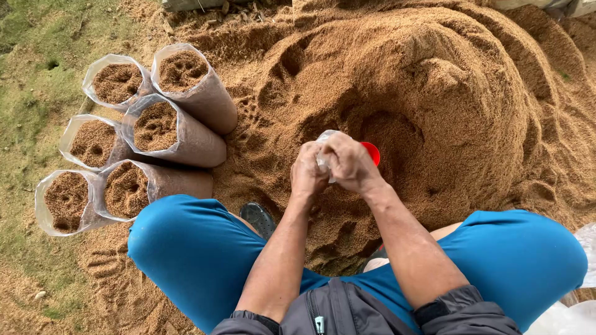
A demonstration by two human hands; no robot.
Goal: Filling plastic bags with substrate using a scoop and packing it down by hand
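Observation:
My left hand (308, 172) and my right hand (349, 162) are pressed together over a big heap of brown sawdust-like material (434, 93). Both hands grip a thin clear plastic bag (325, 138), of which only a crumpled edge shows between the fingers. A red scoop-like object (372, 152) lies in the heap just behind my right hand, mostly hidden. I am squatting, with my knees in blue trousers on either side.
Several clear plastic bags filled with the brown material (180, 118) stand packed together at the left on mossy ground (31, 93). A dark sandal (257, 217) shows between my knees. More clear plastic (574, 310) lies at the lower right.

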